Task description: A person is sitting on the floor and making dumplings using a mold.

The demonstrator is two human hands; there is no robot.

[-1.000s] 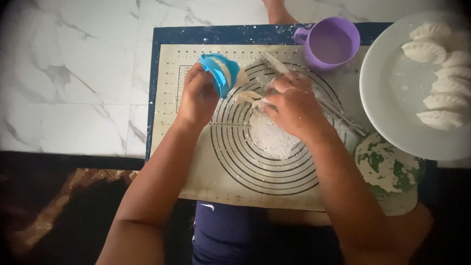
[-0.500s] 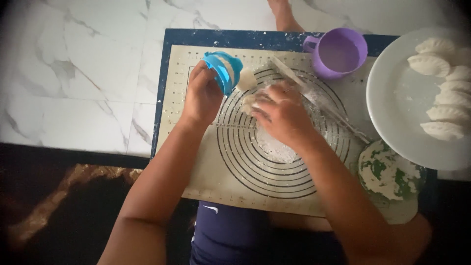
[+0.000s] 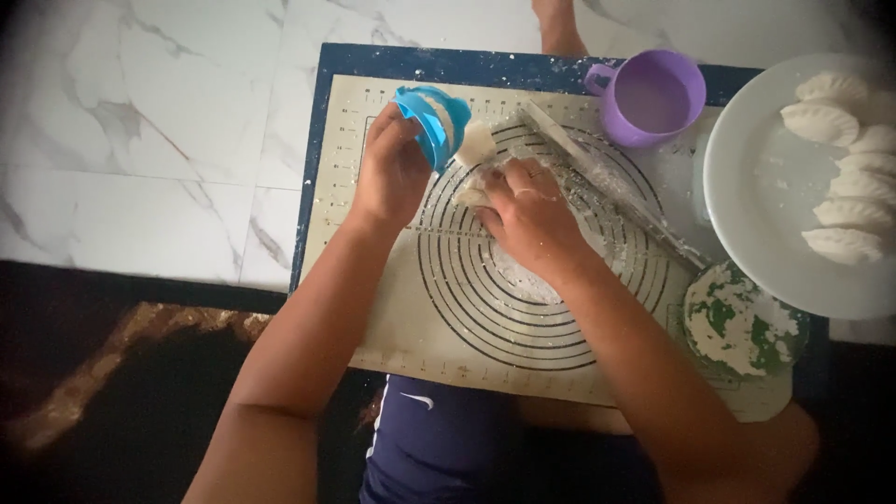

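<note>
In the head view, a blue dumpling press [image 3: 427,119] was held folded up in the closed grip of the left hand [image 3: 392,173], in the upper middle of the frame, with pale dough seen inside its edge. Just right of it, a piece of white dough [image 3: 476,147] was pinched at the fingertips of the right hand [image 3: 532,219], whose fingers were curled around it; the hand lay over the ringed circles of a beige pastry mat [image 3: 392,308]. The mat was spread on a white marble floor [image 3: 140,140]. A thin floured rolling pin [image 3: 607,182] was laid slantwise across the mat, right of the right hand. A purple cup [image 3: 653,96] was stood at the upper right, close to the pin's upper end. At the right edge, a white plate [image 3: 747,215] was seen carrying several shaped dumplings [image 3: 840,182]. Below the plate, a floured green bowl [image 3: 742,322] was placed on the mat's lower right corner.
</note>
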